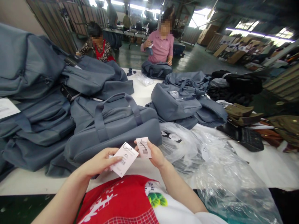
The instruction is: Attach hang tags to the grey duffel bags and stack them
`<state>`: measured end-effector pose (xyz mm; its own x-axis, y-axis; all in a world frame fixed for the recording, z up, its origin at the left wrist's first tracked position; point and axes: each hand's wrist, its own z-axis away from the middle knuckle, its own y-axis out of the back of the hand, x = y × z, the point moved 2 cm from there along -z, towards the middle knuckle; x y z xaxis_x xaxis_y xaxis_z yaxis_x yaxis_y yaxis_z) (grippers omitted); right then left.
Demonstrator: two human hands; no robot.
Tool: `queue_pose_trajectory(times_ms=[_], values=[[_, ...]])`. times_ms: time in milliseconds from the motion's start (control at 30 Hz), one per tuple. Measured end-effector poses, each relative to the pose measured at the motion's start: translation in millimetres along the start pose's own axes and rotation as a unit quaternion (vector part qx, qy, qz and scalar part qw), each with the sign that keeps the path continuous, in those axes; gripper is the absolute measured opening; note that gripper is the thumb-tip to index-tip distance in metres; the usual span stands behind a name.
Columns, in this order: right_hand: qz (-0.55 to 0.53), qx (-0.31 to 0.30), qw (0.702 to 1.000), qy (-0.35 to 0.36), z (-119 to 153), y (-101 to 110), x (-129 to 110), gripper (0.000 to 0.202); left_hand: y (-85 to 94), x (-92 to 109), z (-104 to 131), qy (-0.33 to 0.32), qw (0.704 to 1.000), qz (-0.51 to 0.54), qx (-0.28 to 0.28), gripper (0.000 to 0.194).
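My left hand [105, 160] is closed on a white hang tag [126, 161] with printing, a barcode and a dark string loop at its top. A smaller white tag [144, 148], with a square code and a dark string, is pinched in my right hand [156, 155]. The two tags are close together but apart, over the near edge of the white table [137, 169]. Just beyond them lies a grey-blue bag [116, 124] with two carrying straps. My right hand's fingers are partly hidden behind the smaller tag.
More grey-blue bags [93, 73] are piled at left, others [175, 101] at centre right. Clear plastic [229, 174] spreads over the right side, holding several tags. Olive bags [243, 113] and a black bag [251, 138] lie farther right. Two people [161, 46] work across the table.
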<state>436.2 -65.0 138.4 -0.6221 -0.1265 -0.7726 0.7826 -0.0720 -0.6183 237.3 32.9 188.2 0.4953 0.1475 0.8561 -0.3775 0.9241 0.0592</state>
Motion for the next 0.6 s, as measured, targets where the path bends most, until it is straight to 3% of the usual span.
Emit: queue_pose_trajectory(times_ms=[200, 300, 400, 500, 600], values=[[0.022, 0.053, 0.998, 0.004, -1.9, -3.0, -9.4, 0.052, -1.8, 0.0, -3.1, -0.025, 0.999, -0.033, 0.032, 0.042], [0.027, 0.146, 0.989, 0.022, -9.7, -6.5, 0.7, 0.044, -15.8, -0.2, -13.7, -0.096, 0.981, -0.099, 0.136, 0.036], [0.027, 0.228, 0.971, 0.062, -17.7, -9.3, 14.3, 0.029, -36.5, -5.5, -26.6, -0.152, 0.939, -0.190, 0.242, 0.036], [0.015, 0.253, 0.962, 0.099, -20.9, -10.6, 21.4, 0.028, -51.5, -13.4, -35.5, -0.175, 0.905, -0.247, 0.300, 0.038], [0.008, 0.242, 0.964, 0.110, -18.4, -11.3, 20.3, 0.028, -54.9, -19.5, -37.6, -0.191, 0.890, -0.255, 0.327, 0.038]])
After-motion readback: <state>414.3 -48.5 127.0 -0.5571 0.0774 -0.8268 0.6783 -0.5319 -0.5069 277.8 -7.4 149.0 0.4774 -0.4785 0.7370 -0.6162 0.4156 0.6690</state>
